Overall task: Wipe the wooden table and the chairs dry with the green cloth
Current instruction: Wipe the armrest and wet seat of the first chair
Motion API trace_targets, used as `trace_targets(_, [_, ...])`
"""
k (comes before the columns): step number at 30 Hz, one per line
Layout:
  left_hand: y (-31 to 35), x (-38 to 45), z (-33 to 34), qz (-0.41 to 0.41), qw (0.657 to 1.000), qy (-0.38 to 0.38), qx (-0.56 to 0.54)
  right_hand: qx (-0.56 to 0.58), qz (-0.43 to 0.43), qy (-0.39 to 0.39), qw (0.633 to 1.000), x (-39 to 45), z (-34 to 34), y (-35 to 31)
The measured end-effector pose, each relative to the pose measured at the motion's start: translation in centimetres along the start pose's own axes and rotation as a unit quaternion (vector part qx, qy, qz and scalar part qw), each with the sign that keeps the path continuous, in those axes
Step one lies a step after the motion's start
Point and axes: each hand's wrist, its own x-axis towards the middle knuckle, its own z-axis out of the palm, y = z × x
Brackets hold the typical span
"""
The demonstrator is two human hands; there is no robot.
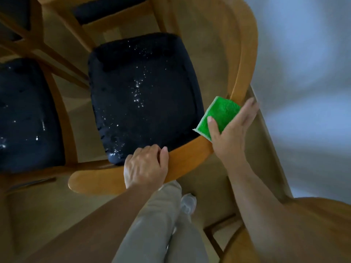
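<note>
**Cloth at the chair's corner, wet seat beside it**

My right hand (230, 130) grips the cloth (218, 116) against the backrest (190, 152) corner, at 3 o'clock from the seat (144, 95). My left hand (146, 168) is curled shut around the rail at 6 o'clock. Droplets on the seat could soak the cloth if it slips inward. There is open room at 2 o'clock; another chair (24, 114) crowds 9 o'clock.
</note>
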Motion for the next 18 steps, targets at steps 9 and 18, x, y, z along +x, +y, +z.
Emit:
trace_targets(9, [0.5, 0.8, -1.4, -0.030, 0.993, -0.117, -0.018, 0.235, 0.251, -0.055, 0.937, -5.4, 1.8, -1.7])
trace_targets(18, [11.4, 9.6, -4.4, 0.011, 0.943, -0.232, -0.240, 0.145, 0.250, -0.042, 0.956, 5.8, -1.5, -1.4])
